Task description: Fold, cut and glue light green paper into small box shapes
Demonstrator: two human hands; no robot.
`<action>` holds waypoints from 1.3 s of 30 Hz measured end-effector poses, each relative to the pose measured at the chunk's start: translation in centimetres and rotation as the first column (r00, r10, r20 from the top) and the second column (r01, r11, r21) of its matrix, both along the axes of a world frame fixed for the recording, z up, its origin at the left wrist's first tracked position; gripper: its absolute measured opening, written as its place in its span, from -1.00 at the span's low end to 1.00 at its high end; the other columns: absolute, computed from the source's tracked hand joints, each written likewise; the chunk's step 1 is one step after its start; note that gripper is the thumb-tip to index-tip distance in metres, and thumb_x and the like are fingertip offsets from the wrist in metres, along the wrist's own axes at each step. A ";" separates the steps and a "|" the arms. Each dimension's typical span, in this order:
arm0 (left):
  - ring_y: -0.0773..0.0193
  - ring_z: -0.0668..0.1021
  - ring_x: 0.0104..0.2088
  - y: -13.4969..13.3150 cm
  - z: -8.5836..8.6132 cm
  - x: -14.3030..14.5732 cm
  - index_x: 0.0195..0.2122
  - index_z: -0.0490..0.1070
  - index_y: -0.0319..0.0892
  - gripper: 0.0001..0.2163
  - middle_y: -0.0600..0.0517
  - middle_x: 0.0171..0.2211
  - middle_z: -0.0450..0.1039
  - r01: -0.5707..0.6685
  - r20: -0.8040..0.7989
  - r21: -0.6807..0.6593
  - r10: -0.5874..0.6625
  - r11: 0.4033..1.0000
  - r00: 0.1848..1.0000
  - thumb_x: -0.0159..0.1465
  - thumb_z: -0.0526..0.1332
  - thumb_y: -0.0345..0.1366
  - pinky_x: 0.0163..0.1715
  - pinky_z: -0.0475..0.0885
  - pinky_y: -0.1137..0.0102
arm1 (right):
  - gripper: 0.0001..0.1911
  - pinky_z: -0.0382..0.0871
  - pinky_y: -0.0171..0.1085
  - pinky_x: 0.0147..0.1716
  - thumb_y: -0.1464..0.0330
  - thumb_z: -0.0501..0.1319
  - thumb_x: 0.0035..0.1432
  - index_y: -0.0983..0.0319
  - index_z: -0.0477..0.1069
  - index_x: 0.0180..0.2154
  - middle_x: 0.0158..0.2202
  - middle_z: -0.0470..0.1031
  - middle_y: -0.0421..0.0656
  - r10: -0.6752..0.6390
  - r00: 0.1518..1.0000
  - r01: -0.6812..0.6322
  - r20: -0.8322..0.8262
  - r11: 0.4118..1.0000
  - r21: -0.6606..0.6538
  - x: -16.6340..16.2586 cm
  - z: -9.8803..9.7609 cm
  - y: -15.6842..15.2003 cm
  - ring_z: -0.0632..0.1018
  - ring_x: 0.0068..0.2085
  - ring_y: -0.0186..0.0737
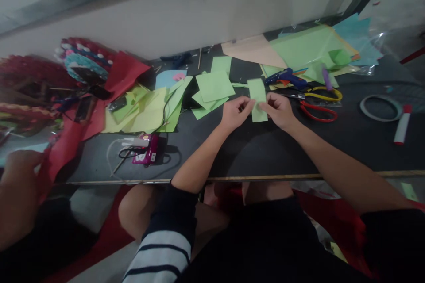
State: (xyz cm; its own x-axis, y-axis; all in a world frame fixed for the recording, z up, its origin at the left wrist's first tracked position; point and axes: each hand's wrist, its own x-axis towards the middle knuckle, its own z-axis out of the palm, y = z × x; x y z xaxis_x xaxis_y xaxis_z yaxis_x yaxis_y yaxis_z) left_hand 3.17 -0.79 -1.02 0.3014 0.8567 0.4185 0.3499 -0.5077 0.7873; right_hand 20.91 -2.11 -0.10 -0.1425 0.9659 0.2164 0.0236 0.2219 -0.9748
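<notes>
A light green paper strip (257, 90) is held upright over the dark table, its lower end near the tabletop. My left hand (235, 112) pinches its left edge between thumb and finger. On the opposite edge, my right hand (279, 109) grips it with the thumb across the front. Just beyond my left hand lie several light green paper squares (215, 86), overlapping one another. Scissors (320, 101) with one yellow and one red handle rest to the right of my right hand, with a blue glue gun (288, 79) behind them.
Yellow and green sheets (146, 110) and a purple device with a cable (146, 149) lie left. A tape roll (380, 108) and a marker (403, 126) are right. Large coloured sheets (308, 46) lie at the back. Another person's hand (21, 163) is at far left, by red paper (64, 148).
</notes>
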 end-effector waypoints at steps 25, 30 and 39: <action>0.40 0.46 -0.58 1.7 -1.2 0.5 -0.34 0.55 -0.11 -0.67 0.12 -0.55 0.42 0.269 0.551 -0.317 -0.054 0.909 0.832 0.33 0.40 0.06 -0.54 0.44 0.46 | -0.82 0.26 -0.35 -0.70 0.20 0.43 -0.03 0.13 0.57 -0.55 -0.66 0.36 -0.30 0.003 0.976 0.005 -0.216 0.999 0.037 0.0 -0.4 1.7 0.31 -0.68 -0.40; 0.42 0.50 -0.49 1.8 -1.6 0.4 -0.14 0.59 -0.11 -0.69 0.13 -0.45 0.54 0.205 0.552 -0.295 -0.009 0.933 0.834 0.23 0.52 -0.06 -0.46 0.44 0.50 | -0.71 0.31 -0.32 -0.65 0.10 0.45 0.01 0.14 0.52 -0.49 -0.59 0.42 -0.27 -0.035 0.992 0.044 -0.119 0.997 0.071 0.6 -0.3 1.7 0.37 -0.62 -0.37; 0.27 0.70 -0.27 2.4 -2.9 0.6 -0.08 0.63 -0.14 -0.73 -0.02 -0.22 0.72 0.049 0.444 -0.256 0.072 0.965 0.893 0.28 0.48 -0.12 -0.26 0.60 0.41 | -0.47 0.44 -0.30 -0.62 -0.04 0.62 -0.16 0.18 0.58 -0.33 -0.54 0.53 -0.24 -0.053 0.998 0.051 -0.019 0.993 -0.107 0.9 -0.7 2.2 0.49 -0.55 -0.30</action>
